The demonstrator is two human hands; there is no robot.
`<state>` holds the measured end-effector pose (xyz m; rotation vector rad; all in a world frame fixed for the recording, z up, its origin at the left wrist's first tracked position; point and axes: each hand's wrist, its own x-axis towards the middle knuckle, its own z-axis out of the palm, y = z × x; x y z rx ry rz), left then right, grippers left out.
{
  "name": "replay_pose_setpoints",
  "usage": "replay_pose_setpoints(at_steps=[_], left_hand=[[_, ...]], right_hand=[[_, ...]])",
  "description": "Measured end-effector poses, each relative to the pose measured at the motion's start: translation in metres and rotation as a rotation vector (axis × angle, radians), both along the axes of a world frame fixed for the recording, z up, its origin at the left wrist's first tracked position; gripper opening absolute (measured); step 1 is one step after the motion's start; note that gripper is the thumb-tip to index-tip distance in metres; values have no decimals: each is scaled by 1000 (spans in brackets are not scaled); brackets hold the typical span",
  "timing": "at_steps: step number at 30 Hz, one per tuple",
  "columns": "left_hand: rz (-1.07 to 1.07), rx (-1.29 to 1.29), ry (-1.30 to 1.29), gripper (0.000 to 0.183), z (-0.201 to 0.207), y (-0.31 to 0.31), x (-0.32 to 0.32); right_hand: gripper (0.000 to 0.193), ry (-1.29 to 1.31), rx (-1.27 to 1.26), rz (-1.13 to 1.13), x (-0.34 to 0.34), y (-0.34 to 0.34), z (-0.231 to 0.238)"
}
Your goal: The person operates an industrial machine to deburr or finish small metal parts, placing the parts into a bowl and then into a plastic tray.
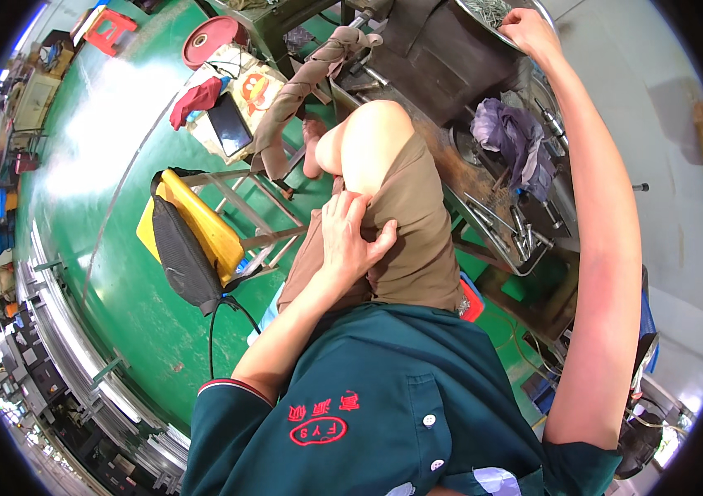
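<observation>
A person in a dark green shirt (384,388) sits in a workshop, right hand (529,33) stretched to the rim of a metal bowl (482,24) at 1 o'clock in the view. The bowl's small metal parts (488,10) lie at 10 o'clock from that hand, just beside the bunched fingertips. The right grip is narrow; whether it pinches a part cannot be told. The left hand (350,236) rests on the brown shorts (413,240), thumb apart from loosely curved fingers, nothing visible in its grasp.

The upper edge cuts off the bowl, and the right fingertips are too small to read clearly. A crumpled purple cloth (512,145) hides part of the bench (446,153).

The cloth lies at 6 o'clock from the right hand, with a dark surface between the 2. A pale wall (665,136) stands at 3 o'clock; green floor (132,264) spreads from 8 to 11 o'clock, beyond a yellow seat (200,225).
</observation>
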<state>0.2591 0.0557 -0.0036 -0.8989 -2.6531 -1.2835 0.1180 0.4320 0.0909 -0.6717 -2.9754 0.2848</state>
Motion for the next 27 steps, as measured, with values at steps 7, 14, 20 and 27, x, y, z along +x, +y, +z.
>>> replay_pose_setpoints(at_steps=[7, 14, 20, 27], left_hand=[[117, 124, -188, 57, 3, 2, -18], [69, 80, -145, 45, 1, 3, -18], [80, 78, -86, 43, 1, 2, -10], [102, 78, -263, 51, 6, 3, -20]], right_hand=[[25, -9, 1, -7, -1, -2, -1], [25, 8, -12, -11, 1, -3, 1], [23, -18, -21, -28, 2, -5, 4], [21, 6, -43, -41, 5, -12, 4]])
